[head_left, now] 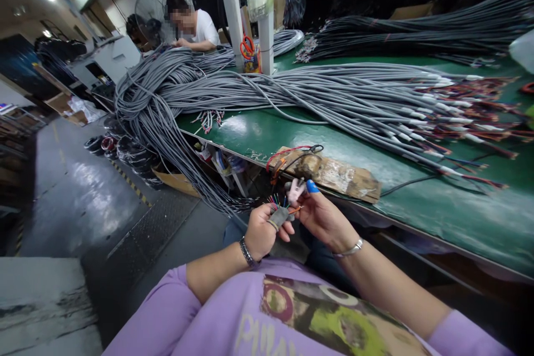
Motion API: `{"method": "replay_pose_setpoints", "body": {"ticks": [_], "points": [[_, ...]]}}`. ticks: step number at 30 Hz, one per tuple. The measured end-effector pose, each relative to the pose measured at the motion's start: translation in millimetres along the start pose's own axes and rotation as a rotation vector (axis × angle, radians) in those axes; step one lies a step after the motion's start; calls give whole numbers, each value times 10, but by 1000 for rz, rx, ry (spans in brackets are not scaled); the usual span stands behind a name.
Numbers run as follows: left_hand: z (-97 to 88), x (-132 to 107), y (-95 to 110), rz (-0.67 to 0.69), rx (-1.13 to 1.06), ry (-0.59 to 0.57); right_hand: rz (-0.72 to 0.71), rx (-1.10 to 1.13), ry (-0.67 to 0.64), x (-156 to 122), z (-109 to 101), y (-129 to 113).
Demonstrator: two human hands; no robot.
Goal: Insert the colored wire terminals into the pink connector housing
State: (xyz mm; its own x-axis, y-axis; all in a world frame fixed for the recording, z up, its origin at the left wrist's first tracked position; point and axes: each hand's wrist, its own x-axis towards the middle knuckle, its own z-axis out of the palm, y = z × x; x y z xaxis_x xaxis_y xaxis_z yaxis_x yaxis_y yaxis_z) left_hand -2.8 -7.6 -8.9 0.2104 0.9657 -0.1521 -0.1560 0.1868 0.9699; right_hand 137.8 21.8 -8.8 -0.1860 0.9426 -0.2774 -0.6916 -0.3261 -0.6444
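My left hand [261, 231] is closed around a fan of thin coloured wires [275, 199], held low in front of me by the bench edge. A grey wrapping [278, 217] with a pale band sits at its thumb, and whether it is a finger cover or cable sheath is unclear. Close on the right, my right hand [327, 219] has its fingers pinched together, with blue tape [312, 186] on the thumb. A pale pinkish piece [296, 192] shows at its fingertips, too small to name. An orange wire end [297, 209] lies between both hands.
Just beyond my hands, a worn wooden block [337, 175] with red and black leads lies at the green bench [450, 222] edge. Long grey cables [292, 89] with stripped ends cover the bench and hang off its left side. A co-worker [200, 28] sits behind the white post [266, 22].
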Motion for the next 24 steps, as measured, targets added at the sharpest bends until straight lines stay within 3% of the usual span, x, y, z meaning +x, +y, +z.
{"method": "replay_pose_setpoints", "body": {"ticks": [8, 18, 24], "points": [[-73, -60, -13, 8, -54, -37, -17, -75, -29, -20, -23, -35], [35, 8, 113, -82, -208, -132, -130, -210, 20, -28, -85, 15], [48, 54, 112, -115, -218, -117, -37, -134, -21, 0, -31, 9]]}}
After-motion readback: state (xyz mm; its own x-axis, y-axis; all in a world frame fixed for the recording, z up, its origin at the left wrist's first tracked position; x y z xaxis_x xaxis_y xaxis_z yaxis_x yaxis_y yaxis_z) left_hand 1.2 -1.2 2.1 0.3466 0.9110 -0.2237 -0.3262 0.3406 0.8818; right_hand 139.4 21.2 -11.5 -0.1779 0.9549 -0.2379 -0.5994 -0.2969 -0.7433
